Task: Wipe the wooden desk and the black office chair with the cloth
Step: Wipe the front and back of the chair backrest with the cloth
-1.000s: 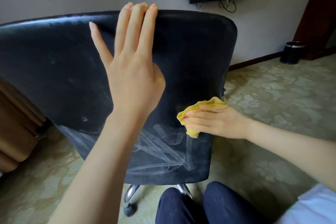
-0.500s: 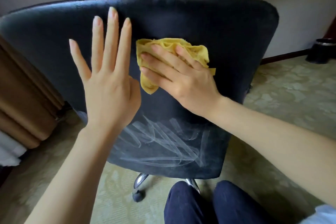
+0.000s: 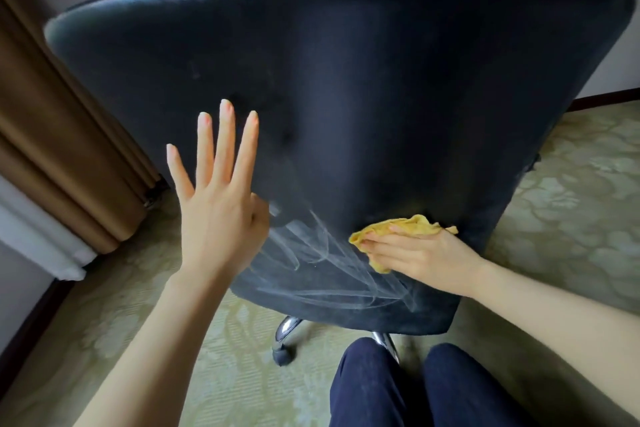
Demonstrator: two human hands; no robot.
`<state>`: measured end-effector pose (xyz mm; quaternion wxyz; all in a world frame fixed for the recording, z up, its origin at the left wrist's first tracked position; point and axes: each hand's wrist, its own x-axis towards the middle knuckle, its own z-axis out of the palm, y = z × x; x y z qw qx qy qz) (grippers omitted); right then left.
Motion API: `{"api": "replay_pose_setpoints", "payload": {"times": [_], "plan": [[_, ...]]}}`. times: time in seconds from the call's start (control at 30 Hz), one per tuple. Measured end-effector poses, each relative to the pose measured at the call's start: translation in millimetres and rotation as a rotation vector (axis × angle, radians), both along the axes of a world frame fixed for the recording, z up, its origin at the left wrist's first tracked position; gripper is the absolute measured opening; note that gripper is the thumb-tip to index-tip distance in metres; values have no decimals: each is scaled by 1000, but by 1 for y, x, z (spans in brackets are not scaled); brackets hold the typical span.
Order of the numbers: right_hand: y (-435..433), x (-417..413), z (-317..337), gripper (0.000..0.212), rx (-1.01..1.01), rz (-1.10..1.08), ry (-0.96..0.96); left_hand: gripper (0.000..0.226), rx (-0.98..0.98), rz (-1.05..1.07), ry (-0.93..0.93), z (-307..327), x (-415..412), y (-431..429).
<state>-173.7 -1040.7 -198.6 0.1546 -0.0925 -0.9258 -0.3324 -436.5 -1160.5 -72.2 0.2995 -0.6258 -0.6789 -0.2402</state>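
Mid-frame, the straight-fingered left hand [image 3: 221, 218] seemingly steadied the chair [image 3: 346, 80] while the right hand [image 3: 422, 256], fingers flat, pressed the cloth [image 3: 412, 224] lower right.

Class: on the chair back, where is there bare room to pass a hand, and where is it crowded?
Free: the wide upper chair back above both hands, and the streaked strip between the left hand and the cloth. Crowded: the lower right, where the right hand presses the cloth, knees close below.
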Motion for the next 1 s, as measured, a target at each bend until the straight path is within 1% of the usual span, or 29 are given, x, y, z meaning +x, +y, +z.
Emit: {"api": "replay_pose_setpoints", "payload": {"times": [0.03, 0.1, 0.17, 0.23, 0.33, 0.4, 0.5, 0.6, 0.67, 0.77, 0.83, 0.9, 1.0], "plan": [[2, 14, -2, 42, 1, 3, -10, 98, 1, -4, 21, 0, 2, 1], [6, 41, 0, 37, -7, 13, -22, 101, 5, -23, 72, 0, 6, 2], [10, 64, 10, 43, -2, 2, -15, 102, 14, -39, 88, 0, 11, 3], [15, 80, 25, 45, 54, -25, 76, 102, 24, -32, 79, 0, 16, 3], [24, 87, 59, 46, 166, -91, 313, 101, 37, -25, 72, 0, 20, 0], [28, 75, 83, 43, 252, -90, 461, 100, 40, -25, 90, -2, 22, -2], [28, 40, 118, 39, 330, 44, 628, 100, 49, -17, 106, -5, 24, -7], [26, -9, 155, 37, 370, 179, 768, 99, 52, 7, 108, -6, 23, -12], [24, -44, 174, 37, 393, 233, 815, 99, 42, 17, 101, -7, 23, -15], [24, -79, 179, 42, 494, 203, 801, 99, 27, 25, 108, -10, 25, -17], [28, -82, 168, 44, 529, 150, 763, 99, 21, 34, 104, -13, 27, -15], [34, -73, 149, 44, 512, 148, 675, 99, 20, 41, 87, -14, 31, -12], [40, -48, 112, 43, 434, 129, 501, 100, -2, 46, 50, -18, 38, -7]]}}
